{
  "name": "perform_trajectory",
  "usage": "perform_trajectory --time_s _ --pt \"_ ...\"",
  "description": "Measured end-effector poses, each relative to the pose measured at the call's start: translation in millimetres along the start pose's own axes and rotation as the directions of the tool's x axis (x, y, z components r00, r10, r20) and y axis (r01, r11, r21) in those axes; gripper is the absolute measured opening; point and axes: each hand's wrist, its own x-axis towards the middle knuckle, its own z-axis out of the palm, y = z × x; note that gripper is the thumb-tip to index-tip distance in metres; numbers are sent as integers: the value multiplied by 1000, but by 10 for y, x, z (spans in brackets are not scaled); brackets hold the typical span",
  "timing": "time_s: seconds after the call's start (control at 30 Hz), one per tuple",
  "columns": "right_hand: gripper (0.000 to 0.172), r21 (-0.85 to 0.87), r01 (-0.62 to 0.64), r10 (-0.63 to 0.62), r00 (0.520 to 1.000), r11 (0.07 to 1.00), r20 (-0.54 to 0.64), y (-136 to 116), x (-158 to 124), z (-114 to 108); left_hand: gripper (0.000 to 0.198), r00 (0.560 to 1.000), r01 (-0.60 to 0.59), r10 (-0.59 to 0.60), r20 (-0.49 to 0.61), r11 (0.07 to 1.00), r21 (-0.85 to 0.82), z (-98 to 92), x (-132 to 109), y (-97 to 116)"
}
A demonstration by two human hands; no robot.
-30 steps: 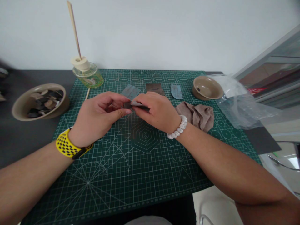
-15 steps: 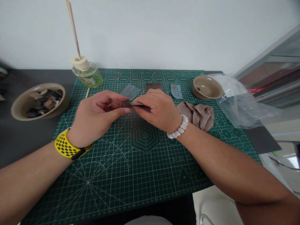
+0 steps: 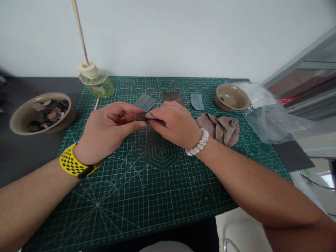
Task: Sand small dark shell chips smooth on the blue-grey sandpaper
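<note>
Above the middle of the green cutting mat (image 3: 126, 196), my left hand (image 3: 109, 127) pinches a small dark piece (image 3: 142, 117) between thumb and fingers. My right hand (image 3: 176, 122), with a white bead bracelet at the wrist, grips a folded grey strip of sandpaper (image 3: 154, 118) and presses it against that piece. The two hands touch at the fingertips. A yellow band sits on my left wrist.
Three sandpaper strips (image 3: 172, 97) lie on the mat behind my hands. A beige bowl (image 3: 21, 120) of dark and pale chips is at the left. A reed diffuser bottle (image 3: 97, 84), an empty-looking beige bowl (image 3: 232, 98), a brown cloth (image 3: 220, 127) and a plastic bag (image 3: 267, 112) stand around.
Both hands stay pinched together in the same spot; my right hand and its strip shifted slightly. The view drifted a little.
</note>
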Motion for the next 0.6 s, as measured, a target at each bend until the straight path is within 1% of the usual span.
perform_trajectory --time_s 0.27,0.43,0.6 --pt "30 -22 21 -22 999 1000 -42 15 -19 -8 19 1000 13 -12 14 1000 -18 3 -7 56" --pt "32 -14 26 -27 998 1000 -57 11 -25 -15 20 1000 7 -7 7 998 54 -8 -4 41" --pt "30 3 12 -12 994 1000 -107 11 -40 -20 20 1000 8 -8 -3 998 67 -11 -6 37"
